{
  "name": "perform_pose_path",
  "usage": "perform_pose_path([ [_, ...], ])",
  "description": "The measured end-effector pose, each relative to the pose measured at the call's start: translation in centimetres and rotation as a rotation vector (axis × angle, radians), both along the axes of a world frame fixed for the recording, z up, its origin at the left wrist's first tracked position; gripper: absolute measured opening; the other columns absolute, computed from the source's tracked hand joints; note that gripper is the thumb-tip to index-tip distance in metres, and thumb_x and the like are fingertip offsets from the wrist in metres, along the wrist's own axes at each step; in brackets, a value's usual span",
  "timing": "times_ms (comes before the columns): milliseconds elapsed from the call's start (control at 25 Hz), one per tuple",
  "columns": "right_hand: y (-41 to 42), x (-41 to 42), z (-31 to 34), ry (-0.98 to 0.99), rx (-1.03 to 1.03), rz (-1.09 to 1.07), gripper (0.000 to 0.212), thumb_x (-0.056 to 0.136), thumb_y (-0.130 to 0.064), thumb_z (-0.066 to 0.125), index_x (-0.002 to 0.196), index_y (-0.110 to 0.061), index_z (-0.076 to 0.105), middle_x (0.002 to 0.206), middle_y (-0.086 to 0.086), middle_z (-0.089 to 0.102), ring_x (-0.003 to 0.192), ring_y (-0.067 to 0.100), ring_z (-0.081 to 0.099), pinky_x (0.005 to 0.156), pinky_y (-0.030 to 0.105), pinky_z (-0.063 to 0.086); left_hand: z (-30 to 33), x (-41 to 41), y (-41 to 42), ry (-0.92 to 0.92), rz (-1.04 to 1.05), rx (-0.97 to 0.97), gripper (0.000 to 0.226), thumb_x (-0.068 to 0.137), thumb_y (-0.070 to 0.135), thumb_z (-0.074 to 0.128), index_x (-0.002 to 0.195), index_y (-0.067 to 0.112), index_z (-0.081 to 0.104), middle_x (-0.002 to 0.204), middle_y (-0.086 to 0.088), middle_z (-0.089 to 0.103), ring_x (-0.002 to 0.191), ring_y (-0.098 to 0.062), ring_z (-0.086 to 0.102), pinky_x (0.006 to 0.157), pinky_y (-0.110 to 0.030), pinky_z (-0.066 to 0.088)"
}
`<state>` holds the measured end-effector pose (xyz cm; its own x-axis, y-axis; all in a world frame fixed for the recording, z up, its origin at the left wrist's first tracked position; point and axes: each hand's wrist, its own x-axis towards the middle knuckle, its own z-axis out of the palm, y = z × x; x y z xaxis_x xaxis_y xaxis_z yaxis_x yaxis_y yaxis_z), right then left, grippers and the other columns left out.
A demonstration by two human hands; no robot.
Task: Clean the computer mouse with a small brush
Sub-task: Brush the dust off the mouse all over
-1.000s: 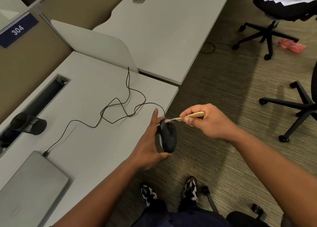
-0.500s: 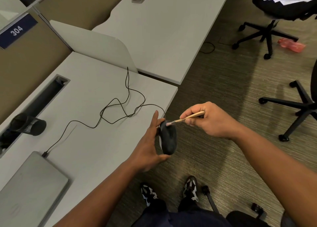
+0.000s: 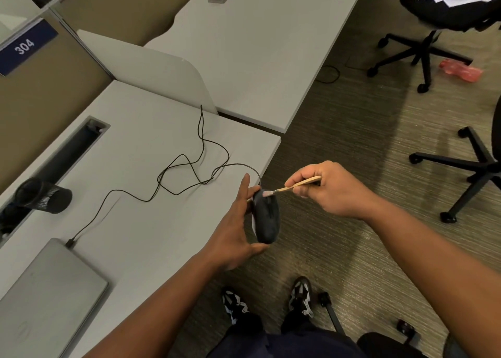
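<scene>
A black wired computer mouse [image 3: 266,216] is held up on its side just off the desk's front edge. My left hand [image 3: 235,227] grips it between the thumb below and the fingers behind. My right hand [image 3: 328,189] pinches a small wooden-handled brush [image 3: 296,185]. The brush's pale bristles touch the front end of the mouse, near the top. The mouse's black cable [image 3: 189,168] loops across the grey desk [image 3: 130,146] to a closed silver laptop [image 3: 46,290].
A black mesh pen cup [image 3: 43,195] lies on its side by the desk's cable slot [image 3: 67,151]. A second desk [image 3: 257,46] stands beyond a low divider. Two office chair bases [image 3: 423,51] [image 3: 471,168] and a red bottle [image 3: 461,69] are on the carpet at right.
The brush tip has shifted slightly down onto the mouse's front end. My left hand keeps the mouse in nearly the same place.
</scene>
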<state>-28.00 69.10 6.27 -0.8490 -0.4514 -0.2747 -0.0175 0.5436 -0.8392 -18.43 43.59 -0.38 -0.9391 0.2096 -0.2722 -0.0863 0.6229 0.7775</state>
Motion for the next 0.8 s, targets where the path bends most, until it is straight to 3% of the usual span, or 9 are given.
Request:
perform_pose_path([
  [200, -0.1, 0.0, 0.3, 0.010, -0.067, 0.043, 0.022, 0.097, -0.015, 0.071, 0.095, -0.035, 0.079, 0.074, -0.011, 0.072, 0.057, -0.003, 0.054, 0.055, 0.017, 0.042, 0.4, 0.0, 0.2, -0.002, -0.001, -0.008, 0.157, 0.067, 0.018, 0.102, 0.157, 0.065, -0.019, 0.167, 0.035, 0.023, 0.150, -0.004, 0.043, 0.113, -0.022, 0.040],
  [360, -0.3, 0.0, 0.1, 0.059, 0.016, 0.004, 0.024, 0.098, -0.014, 0.069, 0.093, -0.036, 0.077, 0.065, -0.025, 0.067, 0.054, -0.004, 0.053, 0.056, 0.020, 0.039, 0.8, 0.0, 0.3, -0.005, -0.010, -0.017, 0.156, 0.069, 0.019, 0.101, 0.156, 0.066, -0.021, 0.163, 0.043, 0.020, 0.150, -0.003, 0.042, 0.113, -0.020, 0.041],
  [560, -1.0, 0.5, 0.1, 0.078, -0.026, 0.055, 0.024, 0.097, -0.012, 0.069, 0.098, -0.035, 0.079, 0.076, -0.025, 0.070, 0.064, -0.008, 0.057, 0.062, 0.020, 0.039, 1.3, -0.1, 0.6, -0.006, -0.009, -0.030, 0.159, 0.071, 0.016, 0.100, 0.153, 0.067, -0.026, 0.172, 0.028, 0.019, 0.154, -0.005, 0.038, 0.123, -0.046, 0.042],
  [680, -0.9, 0.5, 0.0, 0.111, 0.001, 0.027, 0.026, 0.097, -0.012, 0.069, 0.097, -0.037, 0.078, 0.075, -0.015, 0.070, 0.064, -0.004, 0.057, 0.061, 0.024, 0.041, 1.2, 0.0, 0.5, -0.017, -0.008, -0.031, 0.158, 0.071, 0.017, 0.100, 0.153, 0.067, -0.026, 0.171, 0.032, 0.018, 0.154, -0.004, 0.037, 0.123, -0.045, 0.041],
  [800, -0.9, 0.7, 0.1, 0.099, -0.049, 0.081, 0.025, 0.097, -0.014, 0.070, 0.099, -0.037, 0.079, 0.084, -0.018, 0.074, 0.076, 0.001, 0.063, 0.066, 0.021, 0.049, 0.9, 0.1, 0.5, -0.024, 0.003, -0.036, 0.158, 0.070, 0.018, 0.101, 0.155, 0.065, -0.024, 0.170, 0.033, 0.019, 0.152, -0.002, 0.038, 0.123, -0.040, 0.041],
])
